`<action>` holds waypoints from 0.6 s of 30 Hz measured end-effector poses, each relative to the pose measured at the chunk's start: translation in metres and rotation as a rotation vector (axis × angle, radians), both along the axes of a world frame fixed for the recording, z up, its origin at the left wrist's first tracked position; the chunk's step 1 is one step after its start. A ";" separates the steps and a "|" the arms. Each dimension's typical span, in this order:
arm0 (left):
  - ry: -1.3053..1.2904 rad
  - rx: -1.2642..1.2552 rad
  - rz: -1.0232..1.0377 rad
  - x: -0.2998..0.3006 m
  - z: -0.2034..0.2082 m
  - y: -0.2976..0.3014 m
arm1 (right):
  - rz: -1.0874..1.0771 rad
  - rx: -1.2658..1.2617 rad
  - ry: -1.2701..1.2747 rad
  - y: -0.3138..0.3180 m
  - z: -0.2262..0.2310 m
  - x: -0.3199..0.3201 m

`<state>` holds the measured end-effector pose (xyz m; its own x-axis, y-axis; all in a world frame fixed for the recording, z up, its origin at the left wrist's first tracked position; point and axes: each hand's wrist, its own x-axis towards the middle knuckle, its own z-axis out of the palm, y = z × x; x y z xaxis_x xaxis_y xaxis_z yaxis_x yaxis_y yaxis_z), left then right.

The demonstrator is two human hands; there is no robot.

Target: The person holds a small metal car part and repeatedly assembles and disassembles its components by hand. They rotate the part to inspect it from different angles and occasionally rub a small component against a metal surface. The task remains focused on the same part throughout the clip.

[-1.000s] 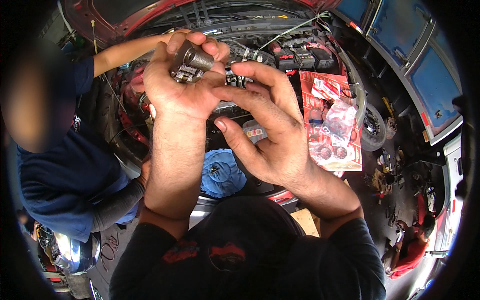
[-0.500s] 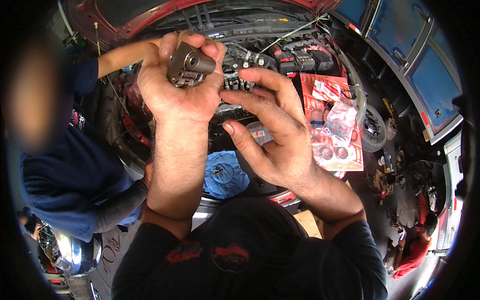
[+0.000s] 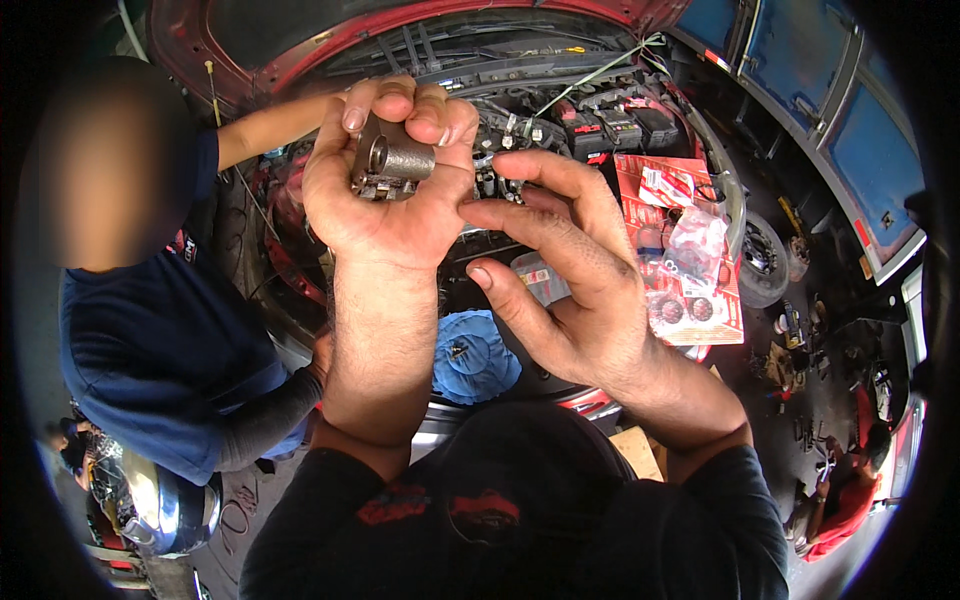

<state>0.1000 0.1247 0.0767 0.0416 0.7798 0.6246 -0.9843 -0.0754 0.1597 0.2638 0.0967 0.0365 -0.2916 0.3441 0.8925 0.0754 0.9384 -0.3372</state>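
My left hand [image 3: 390, 232] is raised palm up over the engine bay, its fingers curled round a dark metal engine part [image 3: 408, 163]. The part has a flat plate side and a stubby cylinder with a round hole; some of it is covered by my fingers. My right hand [image 3: 590, 270] hovers just to the right, thumb and fingers spread, with nothing in it. Its fingertips come close to the left palm's edge. Below and between the forearms lies a crumpled blue cloth [image 3: 488, 372] with a small dark piece on it.
A co-worker in a dark blue shirt [image 3: 160, 340] stands at my left, one arm [image 3: 275, 130] stretched toward the engine bay. Right of my hand lies a red and white gasket package [image 3: 722, 325] with clear plastic bags. Behind it sits a black battery [image 3: 622, 130]. A wheel [image 3: 762, 255] stands farther right.
My view has shifted slightly, so everything sits a little more to the right. The metal part is turned a bit in my left hand, its cylinder showing more from the side.
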 end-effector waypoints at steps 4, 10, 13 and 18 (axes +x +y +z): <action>0.007 -0.006 0.030 -0.001 0.001 -0.001 | 0.001 0.006 0.000 -0.001 0.000 0.000; 0.005 -0.047 0.055 -0.004 -0.001 -0.001 | 0.004 -0.003 -0.003 0.000 -0.002 -0.001; 0.008 -0.082 0.070 -0.005 -0.002 -0.001 | 0.012 -0.007 0.008 0.001 -0.002 -0.002; 0.016 -0.099 0.084 -0.006 -0.004 0.004 | 0.028 -0.003 0.021 0.002 0.000 -0.003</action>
<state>0.0940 0.1283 0.0729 -0.0171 0.8389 0.5439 -0.9725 -0.1403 0.1858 0.2611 0.0991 0.0363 -0.2825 0.3386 0.8975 0.0423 0.9391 -0.3409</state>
